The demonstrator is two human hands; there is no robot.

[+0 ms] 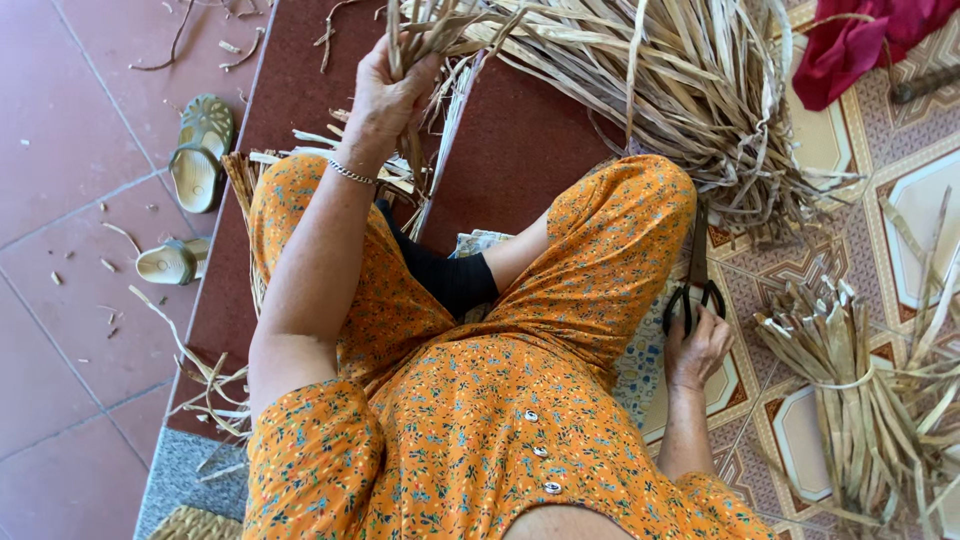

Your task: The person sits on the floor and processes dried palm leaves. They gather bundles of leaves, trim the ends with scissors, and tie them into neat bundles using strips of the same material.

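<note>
The big pile of dried leaf strips (690, 90) spreads beyond the left hand (388, 90), whose fingers are clenched around a bunch of strips (420, 30). I think this bunch may slip or tear if pulled against the tangled pile. The left arm reaches far forward. The right hand (695, 345) rests low on the patterned mat (840, 140), fingers grasping black scissors (695, 285), blades pointing away.

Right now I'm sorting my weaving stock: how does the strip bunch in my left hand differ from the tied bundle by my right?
The strip bunch is loose, fanned out and gripped by the left hand; the tied bundle is bound by a band, lying untouched on the patterned mat beside the right hand. Both are dry, pale tan strips.
</note>
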